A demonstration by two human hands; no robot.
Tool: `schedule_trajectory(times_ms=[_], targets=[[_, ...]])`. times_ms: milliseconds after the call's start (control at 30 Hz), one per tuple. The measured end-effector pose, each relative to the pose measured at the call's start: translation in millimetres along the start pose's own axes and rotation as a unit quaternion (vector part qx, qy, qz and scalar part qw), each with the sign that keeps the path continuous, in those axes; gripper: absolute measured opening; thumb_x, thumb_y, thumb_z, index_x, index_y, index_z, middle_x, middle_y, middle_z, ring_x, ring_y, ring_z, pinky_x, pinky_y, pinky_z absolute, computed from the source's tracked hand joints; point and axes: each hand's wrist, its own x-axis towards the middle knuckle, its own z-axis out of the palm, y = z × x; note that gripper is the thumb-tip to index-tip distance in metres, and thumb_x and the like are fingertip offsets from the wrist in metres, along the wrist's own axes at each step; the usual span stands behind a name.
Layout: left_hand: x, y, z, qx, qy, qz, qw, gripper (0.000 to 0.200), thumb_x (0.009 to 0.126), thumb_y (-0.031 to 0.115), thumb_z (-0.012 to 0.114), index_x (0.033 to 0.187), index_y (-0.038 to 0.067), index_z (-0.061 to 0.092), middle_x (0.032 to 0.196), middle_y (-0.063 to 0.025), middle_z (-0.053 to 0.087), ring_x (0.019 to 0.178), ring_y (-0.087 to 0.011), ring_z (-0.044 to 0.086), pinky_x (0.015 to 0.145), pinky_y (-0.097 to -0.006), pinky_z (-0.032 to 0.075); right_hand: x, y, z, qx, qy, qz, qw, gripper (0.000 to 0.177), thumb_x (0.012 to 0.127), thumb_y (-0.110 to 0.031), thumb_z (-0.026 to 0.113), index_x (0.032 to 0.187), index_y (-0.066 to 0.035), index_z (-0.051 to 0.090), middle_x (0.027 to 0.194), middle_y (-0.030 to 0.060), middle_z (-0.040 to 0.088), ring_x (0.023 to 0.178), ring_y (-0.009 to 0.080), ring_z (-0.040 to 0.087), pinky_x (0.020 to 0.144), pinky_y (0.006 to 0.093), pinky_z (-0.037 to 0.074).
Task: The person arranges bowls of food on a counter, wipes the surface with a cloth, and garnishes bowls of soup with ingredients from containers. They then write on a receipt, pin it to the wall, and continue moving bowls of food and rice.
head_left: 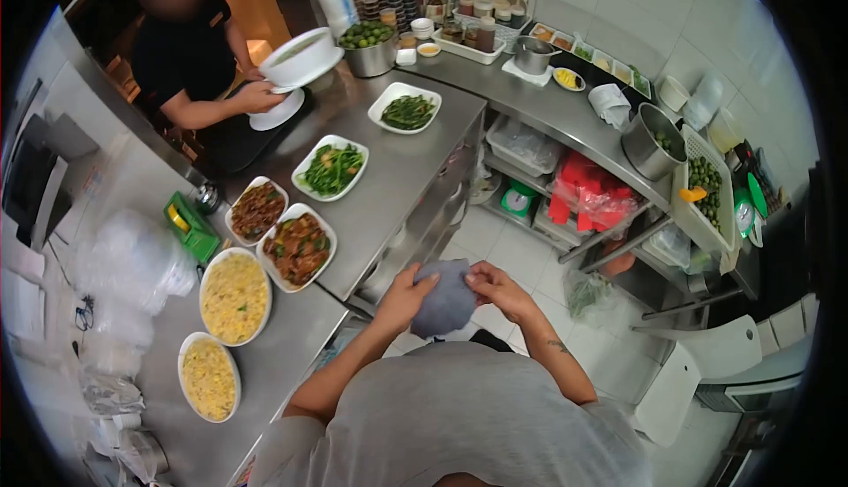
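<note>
In front of my chest a folded grey cloth (443, 299) is stretched between my two hands, above the tiled floor. My left hand (404, 296) pinches its left edge between thumb and fingers. At the upper right edge, my right hand (499, 292) grips it the same way. Nearest on the steel counter (389, 178) to the left is a square dish of braised meat (300, 247), beside a smaller dish of dark minced food (257, 209). Two oval plates of fried rice (235, 296) (209, 377) lie closer to me.
Across the counter a person (190, 63) holds a white bowl (303, 59). Two dishes of greens (331, 168) (405, 109) and a pot of limes (367, 49) stand there. White chairs (676, 390) are at my right, below a crate of limes (704, 191).
</note>
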Motion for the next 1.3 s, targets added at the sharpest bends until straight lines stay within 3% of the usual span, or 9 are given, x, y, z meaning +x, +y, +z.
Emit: schedule_trajectory(times_ms=[133,300,433,533,733,967,1067,1167,1300], targets=[[49,46,62,-0.093,0.023,0.039,0.995,0.037,0.086,0.015,0.057,0.111,-0.009,0.046,0.093,-0.0131,0.058,0.081,-0.0156,0.054,0.072,-0.0284,0.046,-8,-26,-65,-0.045,0.083,-0.046,0.994,0.033,0.090,-0.035,0.053,0.105,-0.006,0.052,0.095,0.0063,0.058,0.082,0.0143,0.057,0.072,0.0276,0.044],[97,101,115,0.063,-0.215,0.038,0.974,0.035,0.090,0.018,0.053,0.118,-0.003,0.047,0.089,-0.0077,0.057,0.075,-0.0120,0.056,0.062,-0.0261,0.048,16,-42,-95,0.223,0.003,-0.117,0.968,0.033,0.092,-0.027,0.042,0.116,-0.005,0.049,0.106,0.0069,0.056,0.096,0.0156,0.054,0.079,0.0284,0.043],[154,104,98,-0.096,-0.101,0.025,0.990,0.035,0.091,0.027,0.050,0.114,0.000,0.049,0.089,-0.0121,0.060,0.073,-0.0140,0.058,0.061,-0.0259,0.048,66,-89,-121,0.323,0.083,-0.126,0.934,0.035,0.085,-0.007,0.040,0.119,-0.002,0.048,0.109,0.0081,0.056,0.100,0.0183,0.054,0.091,0.0302,0.040],[220,85,47,-0.255,0.095,-0.031,0.962,0.031,0.092,0.027,0.047,0.107,-0.001,0.049,0.089,-0.0154,0.060,0.070,-0.0175,0.059,0.060,-0.0283,0.049,121,-122,-145,0.231,0.146,-0.237,0.932,0.037,0.087,-0.008,0.043,0.123,-0.001,0.045,0.112,0.0088,0.056,0.102,0.0171,0.053,0.090,0.0289,0.040],[301,61,-26,-0.402,0.170,-0.017,0.899,0.031,0.091,0.016,0.044,0.113,-0.003,0.034,0.089,-0.0198,0.060,0.069,-0.0250,0.063,0.053,-0.0329,0.051,266,-197,-192,-0.132,0.260,-0.338,0.895,0.045,0.089,-0.016,0.049,0.128,0.005,0.039,0.123,0.0137,0.052,0.113,0.0214,0.049,0.097,0.0286,0.034],[315,78,-34,-0.385,0.251,0.007,0.888,0.029,0.085,0.002,0.038,0.111,-0.009,0.038,0.095,-0.0222,0.059,0.075,-0.0292,0.065,0.048,-0.0327,0.052,428,-230,-177,-0.400,0.106,-0.219,0.884,0.039,0.088,-0.018,0.048,0.127,-0.015,0.047,0.130,0.0155,0.046,0.124,0.0345,0.038,0.105,0.0434,0.025],[324,85,-44,-0.386,0.283,0.006,0.878,0.029,0.085,0.003,0.038,0.112,-0.008,0.038,0.097,-0.0220,0.058,0.075,-0.0300,0.065,0.049,-0.0331,0.053,467,-210,-147,-0.534,0.075,-0.260,0.801,0.037,0.089,-0.017,0.047,0.125,-0.017,0.049,0.133,0.0085,0.045,0.129,0.0289,0.033,0.105,0.0554,0.018],[340,74,-62,-0.400,0.310,0.039,0.861,0.029,0.086,0.004,0.038,0.113,-0.008,0.037,0.099,-0.0214,0.058,0.075,-0.0305,0.065,0.050,-0.0338,0.054,473,-201,-134,-0.506,0.024,-0.307,0.806,0.037,0.087,-0.013,0.045,0.123,-0.019,0.050,0.135,0.0051,0.043,0.132,0.0260,0.028,0.102,0.0640,0.013],[350,84,-71,-0.396,0.365,0.037,0.842,0.026,0.089,0.007,0.039,0.110,-0.007,0.041,0.098,-0.0210,0.058,0.075,-0.0298,0.064,0.052,-0.0333,0.054,430,-166,-137,-0.518,-0.093,-0.411,0.745,0.045,0.078,-0.001,0.046,0.120,-0.018,0.052,0.138,0.0044,0.040,0.132,0.0239,0.028,0.102,0.0611,0.014]])
